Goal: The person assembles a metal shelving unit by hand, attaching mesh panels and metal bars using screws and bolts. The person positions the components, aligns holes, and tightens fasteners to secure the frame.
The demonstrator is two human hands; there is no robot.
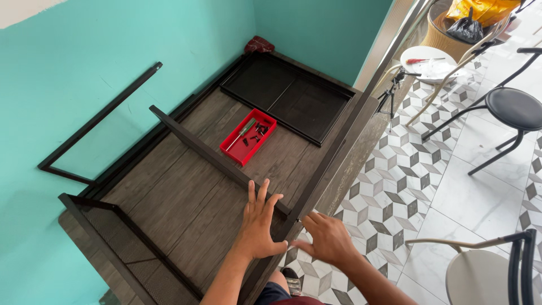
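While the wooden tabletop (186,186) lay upside down on the floor, the left hand (258,223) pressed flat, fingers spread, near the crossbar (209,152); the right hand (326,240) rested open at the edge. Frame seemingly partly fitted: screws remained in the red tray (248,137), one leg frame (96,121) against the wall.

The worktop (186,192) is grey-brown wood grain, edged by a black metal frame (327,164). On it sits a bright red tray (248,137) holding a green-handled screwdriver (243,131) and small black screws (258,131). Beyond the tray lie black mesh panels (288,96). Left of the worktop the wall (84,68) is turquoise; right of it the floor (406,181) shows grey-and-white geometric tiles.
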